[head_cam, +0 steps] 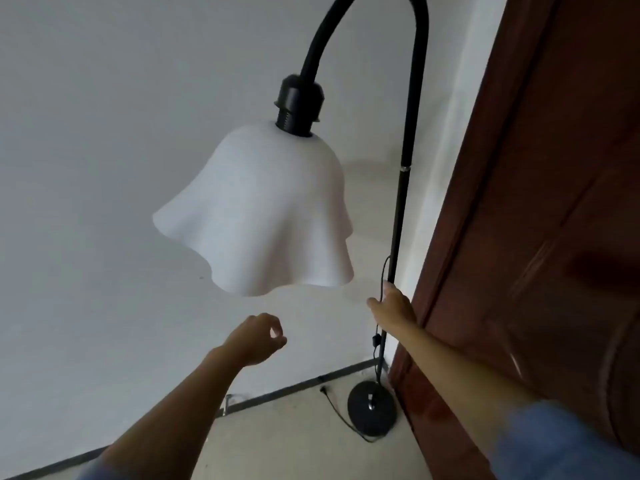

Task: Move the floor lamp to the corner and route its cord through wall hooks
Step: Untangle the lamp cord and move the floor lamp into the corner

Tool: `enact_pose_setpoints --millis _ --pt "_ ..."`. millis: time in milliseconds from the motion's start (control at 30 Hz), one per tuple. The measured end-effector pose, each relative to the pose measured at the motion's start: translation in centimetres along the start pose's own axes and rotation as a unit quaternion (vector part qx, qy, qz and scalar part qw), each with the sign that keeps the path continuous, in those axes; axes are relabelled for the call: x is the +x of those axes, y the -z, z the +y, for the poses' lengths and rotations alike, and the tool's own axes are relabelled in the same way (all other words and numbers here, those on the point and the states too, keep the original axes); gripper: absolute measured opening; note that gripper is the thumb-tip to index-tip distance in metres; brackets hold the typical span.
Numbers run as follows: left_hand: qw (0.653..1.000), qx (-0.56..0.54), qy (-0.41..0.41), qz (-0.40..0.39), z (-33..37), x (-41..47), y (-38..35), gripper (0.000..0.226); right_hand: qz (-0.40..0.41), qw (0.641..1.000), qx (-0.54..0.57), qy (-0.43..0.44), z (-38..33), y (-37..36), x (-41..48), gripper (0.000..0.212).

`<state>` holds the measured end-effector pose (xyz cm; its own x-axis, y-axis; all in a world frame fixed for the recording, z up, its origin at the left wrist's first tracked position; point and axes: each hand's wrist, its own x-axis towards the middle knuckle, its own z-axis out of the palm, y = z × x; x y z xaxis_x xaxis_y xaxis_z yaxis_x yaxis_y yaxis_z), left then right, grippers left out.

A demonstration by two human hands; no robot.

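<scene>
A black floor lamp stands in the corner, its thin pole rising from a round base on the floor. Its wavy white shade hangs from the curved black neck. My right hand is wrapped around the pole below the shade. My left hand hovers under the shade with fingers curled, thumb and forefinger touching, nothing in it. The black cord runs down along the pole and lies in a loop on the floor left of the base, its plug near the skirting.
A dark red-brown wooden door fills the right side, close to the lamp base. The white wall spans the left, with a grey skirting strip along the floor. A small clear hook sits low on the wall at the skirting.
</scene>
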<state>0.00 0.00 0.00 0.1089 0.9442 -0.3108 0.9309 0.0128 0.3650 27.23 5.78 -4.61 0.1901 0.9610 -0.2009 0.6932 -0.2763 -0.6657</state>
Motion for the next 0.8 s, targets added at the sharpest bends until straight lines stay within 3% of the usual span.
enact_pose_setpoints --millis 133,267,367,500,600,800 --pt "0.999 -0.012 0.031 0.008 -0.5 0.4 -0.5 0.023 -0.013 0.999 0.035 -0.019 -0.2 -1.2 1.2 0.063" --pt "0.999 -0.016 0.05 0.0 -1.3 0.4 -1.1 0.023 -0.026 0.995 0.088 -0.041 -0.1 -2.5 2.5 0.024" --pt "0.998 -0.019 0.062 -0.005 -2.1 0.3 -1.7 0.023 -0.068 0.985 0.14 -0.072 1.1 -3.7 2.2 0.026" --pt "0.997 -0.025 0.064 -0.017 -2.5 0.0 -2.5 0.023 -0.119 0.924 0.322 -0.171 1.0 -3.3 1.3 0.018" --pt "0.997 -0.035 0.061 -0.034 -1.7 0.1 -3.2 0.026 -0.16 0.875 0.414 -0.192 -0.2 -1.6 0.2 0.017" --pt "0.987 -0.12 0.034 -0.102 1.8 -0.3 -5.5 0.082 -0.246 0.772 0.559 -0.175 -2.3 2.4 -2.3 0.018"
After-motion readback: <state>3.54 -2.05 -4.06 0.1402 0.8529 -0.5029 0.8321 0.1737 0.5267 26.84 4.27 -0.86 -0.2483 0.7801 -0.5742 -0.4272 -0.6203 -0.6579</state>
